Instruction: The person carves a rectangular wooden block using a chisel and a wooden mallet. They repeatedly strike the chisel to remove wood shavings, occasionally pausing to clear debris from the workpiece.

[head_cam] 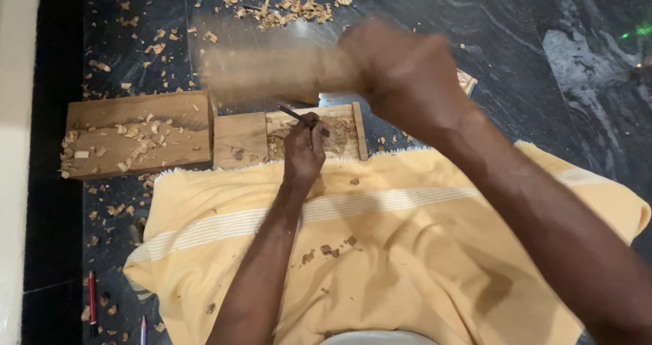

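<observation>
Small rectangular carved wooden panel [314,134] lies flat on the dark marble floor [509,39], its near edge touching the far hem of the yellow striped cloth [407,250] over the lap. Thin dark metal chisel [299,116] is tilted, tip end up-left, on the panel's carved recess. Left hand [303,151]: fingers closed around the chisel, hand resting on the panel's near edge, forearm running straight out from the body. Right hand [404,73]: raised above the panel, fist closed on a light wooden mallet [278,73], which is motion-blurred and points left; forearm comes in diagonally from lower right. Larger plain wooden block [136,134] butts against the panel's left end, topped with chips. Wood shavings [285,9] are scattered on the floor beyond and to the left. Open floor to the right of the panel. Red pencil [92,301] lies lower left, well apart.
</observation>
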